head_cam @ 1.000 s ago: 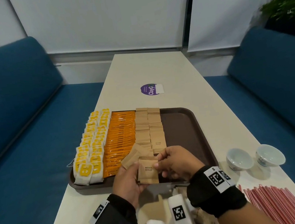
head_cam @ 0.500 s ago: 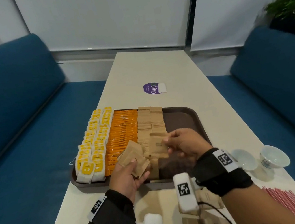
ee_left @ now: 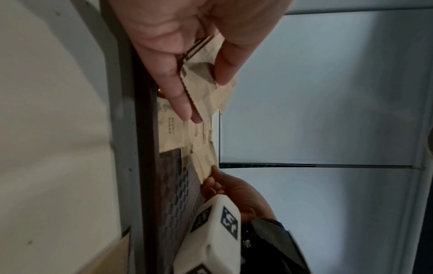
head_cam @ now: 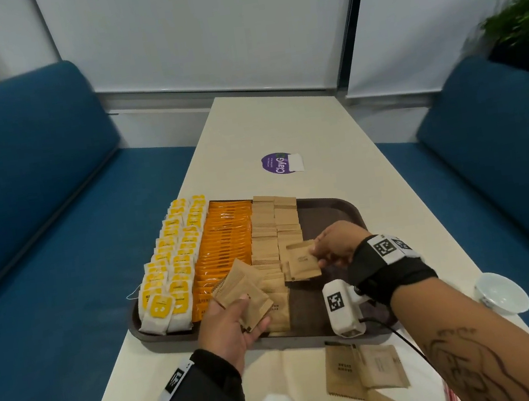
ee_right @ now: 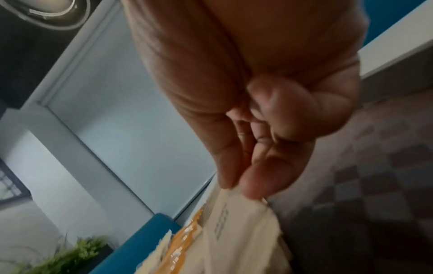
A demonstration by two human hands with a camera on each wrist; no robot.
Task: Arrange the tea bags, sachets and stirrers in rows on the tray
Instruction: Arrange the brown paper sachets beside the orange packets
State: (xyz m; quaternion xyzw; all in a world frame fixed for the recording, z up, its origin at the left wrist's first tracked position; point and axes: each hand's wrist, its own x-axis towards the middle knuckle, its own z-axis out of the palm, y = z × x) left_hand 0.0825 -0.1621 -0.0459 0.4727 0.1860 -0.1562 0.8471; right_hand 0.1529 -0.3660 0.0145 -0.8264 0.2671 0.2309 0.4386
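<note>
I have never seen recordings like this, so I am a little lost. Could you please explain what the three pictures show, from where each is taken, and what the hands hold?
No machine here: a person works with two bare hands, wearing cameras. One picture comes from a camera on the head, looking down. The other two come from cameras on the wrists, looking along the fingers, so they appear tilted.

On the table lies a brown tray with rows of yellow tea bags, orange sachets and brown sugar sachets. The left hand grips a small stack of sugar sachets. The right hand pinches one sugar sachet over the row. More loose sachets and a white cup lie on the table near the person.
</note>
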